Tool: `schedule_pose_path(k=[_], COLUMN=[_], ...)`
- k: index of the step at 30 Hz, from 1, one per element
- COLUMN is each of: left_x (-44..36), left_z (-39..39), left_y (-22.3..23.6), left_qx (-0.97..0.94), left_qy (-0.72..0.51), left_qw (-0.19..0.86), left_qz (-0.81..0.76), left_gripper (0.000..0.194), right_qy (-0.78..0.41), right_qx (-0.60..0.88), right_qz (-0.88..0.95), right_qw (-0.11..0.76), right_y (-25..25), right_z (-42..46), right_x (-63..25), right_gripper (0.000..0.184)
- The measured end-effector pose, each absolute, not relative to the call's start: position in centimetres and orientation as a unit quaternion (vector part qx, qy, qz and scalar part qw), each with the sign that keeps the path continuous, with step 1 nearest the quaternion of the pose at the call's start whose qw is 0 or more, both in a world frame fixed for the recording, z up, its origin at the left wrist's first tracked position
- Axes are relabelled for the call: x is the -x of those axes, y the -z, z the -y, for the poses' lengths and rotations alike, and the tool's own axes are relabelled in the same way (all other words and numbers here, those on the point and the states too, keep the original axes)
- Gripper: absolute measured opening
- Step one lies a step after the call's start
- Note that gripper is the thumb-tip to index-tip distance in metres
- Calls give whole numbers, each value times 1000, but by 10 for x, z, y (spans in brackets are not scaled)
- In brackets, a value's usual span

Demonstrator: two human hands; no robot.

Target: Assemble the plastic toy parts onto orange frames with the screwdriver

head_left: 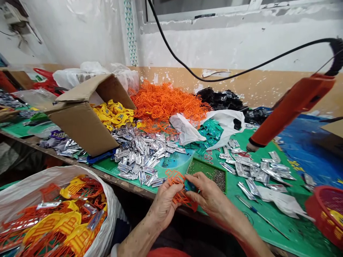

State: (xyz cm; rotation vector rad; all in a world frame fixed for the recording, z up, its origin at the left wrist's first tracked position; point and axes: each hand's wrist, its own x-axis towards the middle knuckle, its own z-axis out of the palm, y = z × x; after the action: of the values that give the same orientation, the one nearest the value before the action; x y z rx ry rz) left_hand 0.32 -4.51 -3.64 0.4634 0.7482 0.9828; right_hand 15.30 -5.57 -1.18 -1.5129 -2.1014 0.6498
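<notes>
In the head view, my left hand (pixel 164 205) pinches an orange plastic lattice piece (pixel 174 175) above the table's front edge. My right hand (pixel 207 192) is closed on a small teal plastic piece (pixel 189 186), which it holds against the lattice. My fingers hide part of both pieces. Just beyond my right hand sits a green tray (pixel 197 168) with many tiny dark metal parts (pixel 219 178). Silvery flat pieces (pixel 140 155) lie in a heap beyond my left hand, and more are scattered to the right.
An orange power screwdriver (pixel 292 107) hangs at right from a black cable. A white sack (pixel 114 200) of orange and yellow parts stands front left. Behind are a tipped cardboard box (pixel 80 125), an orange lattice heap (pixel 166 103) and a white bag (pixel 184 128). A long screwdriver (pixel 264 216) lies right.
</notes>
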Motion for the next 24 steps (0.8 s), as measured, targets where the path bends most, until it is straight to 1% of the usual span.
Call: schedule_pose_path(k=[2,4,7,10,12,17,20,24], left_x=[-6,-7,-9,-10,-10,-11,-11,-11], left_z=[45,46,46,47,48,50,52,53], left_y=[37,38,38,39,39,42,45,45], left_qx=[-209,-208,-213,-213,-216,-231,-226,-212], left_qy=[-457,-456,-457,-458,-459,-453,-461,-463], left_qw=[790,790,789,792,794,802,801,802], left_qz=[-351,-353,-351,-344,-336,-312,-309,-312], left_gripper=[26,26,28,26,23,15,19,24], right_qy=[-213,-167,-67,5,25,42,49,53], right_qx=[562,567,556,534,538,558,565,569], right_qz=[773,781,782,764,747,733,736,735], right_qw=[203,203,274,361,391,386,370,364], right_y=[11,15,28,42,46,44,43,45], right_z=[59,62,69,76,80,84,84,85], right_x=[-154,-156,-157,-152,-146,-136,-134,-133], right_gripper=[28,32,41,41,42,41,38,38])
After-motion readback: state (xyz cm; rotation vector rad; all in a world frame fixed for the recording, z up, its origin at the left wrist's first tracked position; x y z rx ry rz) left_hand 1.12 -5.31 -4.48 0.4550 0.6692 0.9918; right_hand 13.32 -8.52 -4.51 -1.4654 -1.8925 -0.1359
